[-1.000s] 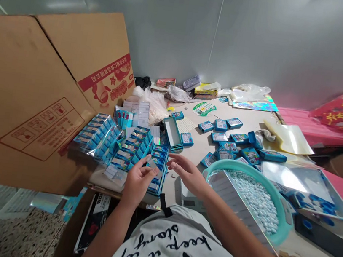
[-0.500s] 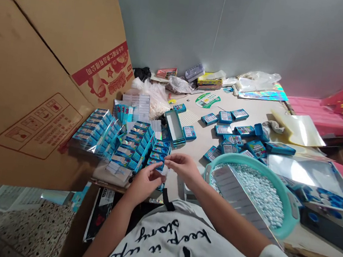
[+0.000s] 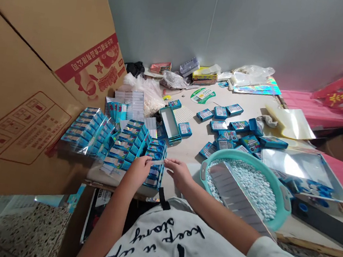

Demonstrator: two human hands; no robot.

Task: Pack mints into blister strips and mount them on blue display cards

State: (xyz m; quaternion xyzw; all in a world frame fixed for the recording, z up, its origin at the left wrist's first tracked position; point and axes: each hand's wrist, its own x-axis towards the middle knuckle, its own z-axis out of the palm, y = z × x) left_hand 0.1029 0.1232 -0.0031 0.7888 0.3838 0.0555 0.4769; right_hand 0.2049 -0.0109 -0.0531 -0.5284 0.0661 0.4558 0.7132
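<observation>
A thin whitish strip (image 3: 157,162) spans the gap between my hands, above a tray of small blue packs (image 3: 157,142). My left hand (image 3: 140,171) is closed, pinching the strip's left end between thumb and fingers. At its other end my right hand (image 3: 179,174) pinches with thumb and forefinger, the other fingers loosely curled. Left of that tray stands a second row of blue packs (image 3: 126,145), and beyond it more packs under clear film (image 3: 87,127). An empty blue tray (image 3: 171,124) lies just past my hands.
A turquoise basin (image 3: 284,210) of pale blue pellets stands at the right, with a grey divided strip (image 3: 235,193) across it. Loose blue packs (image 3: 249,143) lie behind. A big cardboard box (image 3: 37,84) rises at the left. A black phone-like slab (image 3: 324,222) lies far right.
My left hand has turned and closed on the strip, which now stretches level between both hands. The right hand stays close by. The whole view has shifted slightly.
</observation>
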